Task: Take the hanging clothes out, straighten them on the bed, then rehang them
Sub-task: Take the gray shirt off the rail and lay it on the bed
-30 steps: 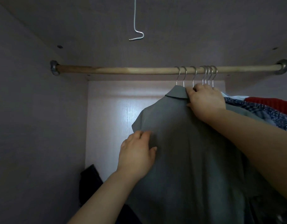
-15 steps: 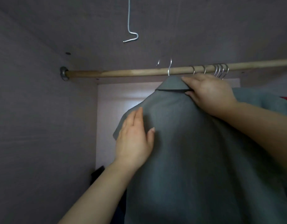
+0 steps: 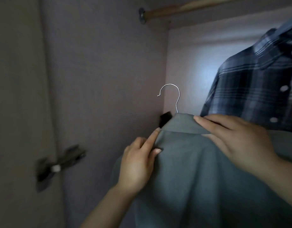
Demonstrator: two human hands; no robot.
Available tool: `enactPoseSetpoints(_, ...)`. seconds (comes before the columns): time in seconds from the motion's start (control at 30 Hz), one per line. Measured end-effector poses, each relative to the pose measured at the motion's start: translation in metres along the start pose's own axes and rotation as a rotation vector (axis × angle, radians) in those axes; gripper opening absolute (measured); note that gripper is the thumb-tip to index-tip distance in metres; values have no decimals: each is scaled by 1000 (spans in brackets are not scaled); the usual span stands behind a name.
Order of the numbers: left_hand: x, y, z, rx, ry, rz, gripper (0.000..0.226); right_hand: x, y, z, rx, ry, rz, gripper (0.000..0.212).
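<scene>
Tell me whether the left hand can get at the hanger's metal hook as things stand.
Probably yes. The hook stands bare above the collar of the grey shirt, with open space between it and the left hand. That hand pinches the shirt's shoulder, so it would have to let go first.

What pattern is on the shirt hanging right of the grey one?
The hanging shirt is dark blue plaid with pale stripes, shown best in the head view.
</scene>
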State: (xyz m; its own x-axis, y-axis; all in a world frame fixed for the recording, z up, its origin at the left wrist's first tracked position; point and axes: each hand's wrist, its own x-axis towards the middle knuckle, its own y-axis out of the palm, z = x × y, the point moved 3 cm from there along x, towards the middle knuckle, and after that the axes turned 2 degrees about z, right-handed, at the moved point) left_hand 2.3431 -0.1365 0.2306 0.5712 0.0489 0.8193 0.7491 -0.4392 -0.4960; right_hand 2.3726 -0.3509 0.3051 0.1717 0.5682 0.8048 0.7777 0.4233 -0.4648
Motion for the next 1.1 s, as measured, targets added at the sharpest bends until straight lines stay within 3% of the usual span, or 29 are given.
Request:
enactPoseSetpoints(0.07, -33, -20, 9, 76, -67, -18, 55, -6, 14, 23, 122, -38, -7, 37)
enactPoseSetpoints(0.27, -137, -86, 3, 382, -234, -62, 48, -27, 39, 99, 510, -159, -12, 41)
enactPoseSetpoints(0.5, -270, -166, -50, 720, -505, -96, 46, -61, 14, 208, 798, -393, -185, 36)
enactPoseSetpoints(0.87, -456, -351, -174, 1155, -869, -427, 38, -79, -137, 432, 1336, -698, -381, 33)
enactPoseSetpoints(1.1, -570, -471, -249, 1410, -1120, -632, 41, -90, -269, 594, 1554, -894, -355, 54)
